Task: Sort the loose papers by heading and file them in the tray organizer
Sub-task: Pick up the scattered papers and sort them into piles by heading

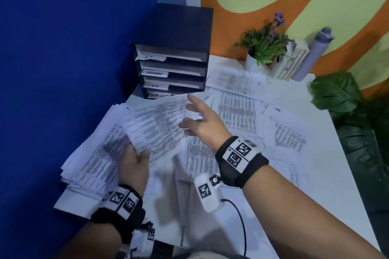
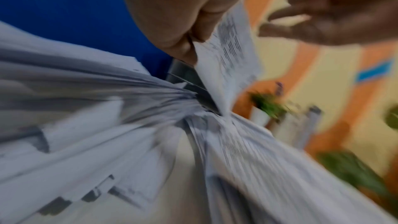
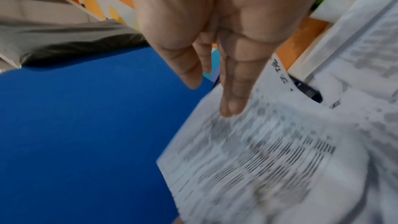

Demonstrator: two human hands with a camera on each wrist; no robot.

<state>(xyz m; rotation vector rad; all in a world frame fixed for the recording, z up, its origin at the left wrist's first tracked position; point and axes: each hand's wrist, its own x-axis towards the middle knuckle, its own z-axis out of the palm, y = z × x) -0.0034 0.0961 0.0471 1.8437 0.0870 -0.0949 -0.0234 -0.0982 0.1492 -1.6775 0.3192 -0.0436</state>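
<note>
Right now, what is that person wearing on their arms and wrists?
Both forearms are bare, with no sleeves. Each wrist carries a black fabric band, left and right, topped by a white plate printed with two black square codes. Under each wrist hangs a small white box bearing another code; the one by the right wrist trails a thin black cable. The fingers are bare.

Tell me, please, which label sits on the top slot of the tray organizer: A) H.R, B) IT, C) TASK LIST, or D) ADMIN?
B: in the head view the tray organizer shows the handwritten tag IT on its top slot, with ADMIN on the slot below.
</note>
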